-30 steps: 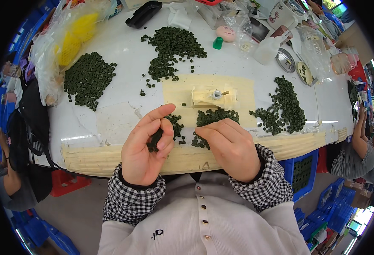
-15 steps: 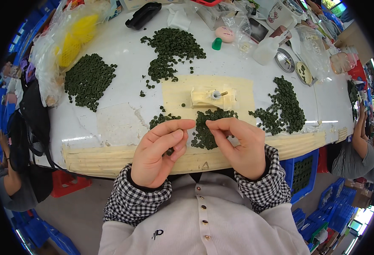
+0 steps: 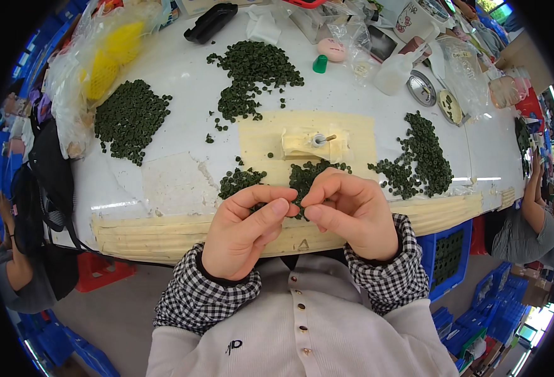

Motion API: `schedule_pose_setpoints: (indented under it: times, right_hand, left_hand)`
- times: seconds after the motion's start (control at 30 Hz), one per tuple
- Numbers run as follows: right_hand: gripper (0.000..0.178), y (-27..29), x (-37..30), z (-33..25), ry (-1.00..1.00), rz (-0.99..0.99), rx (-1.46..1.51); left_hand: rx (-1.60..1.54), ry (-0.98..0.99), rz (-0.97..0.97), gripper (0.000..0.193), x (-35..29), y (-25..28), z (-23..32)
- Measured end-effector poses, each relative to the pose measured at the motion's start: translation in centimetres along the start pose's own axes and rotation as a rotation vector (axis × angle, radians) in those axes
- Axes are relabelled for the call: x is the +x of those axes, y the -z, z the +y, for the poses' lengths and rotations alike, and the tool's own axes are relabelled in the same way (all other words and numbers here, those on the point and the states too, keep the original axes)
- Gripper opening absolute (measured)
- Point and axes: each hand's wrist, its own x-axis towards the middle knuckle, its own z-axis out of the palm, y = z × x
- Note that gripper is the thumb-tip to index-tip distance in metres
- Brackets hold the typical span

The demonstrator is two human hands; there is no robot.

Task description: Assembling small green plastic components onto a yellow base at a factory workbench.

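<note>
Both the left hand [image 3: 244, 235] and right hand [image 3: 351, 213] pinch small dark-green rings [image 3: 297, 207] near a clear bag of yellow stuff [image 3: 110, 53].

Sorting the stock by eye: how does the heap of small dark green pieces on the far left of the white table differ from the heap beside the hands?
The far-left heap of small dark green pieces is larger, on bare white table, away from both hands. The near heap of green pieces is smaller, just beyond the left hand. Both look like the same pieces.

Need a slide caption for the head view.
Both hands, left hand and right hand, meet fingertip to fingertip above green rings.
</note>
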Motion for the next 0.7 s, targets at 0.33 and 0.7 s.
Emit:
schedule_pose_setpoints:
  times: [0.33,0.7]
  right_hand:
    - [0.011,-0.51,0.06,0.40,0.030,-0.002,0.025]
    - [0.013,-0.45,0.24,0.54,0.002,-0.016,0.061]
  left_hand:
    - [-0.199,0.037,-0.082,0.016,0.10,0.02,-0.25]
    - [-0.129,-0.032,-0.083,0.021,0.11,0.29,-0.58]
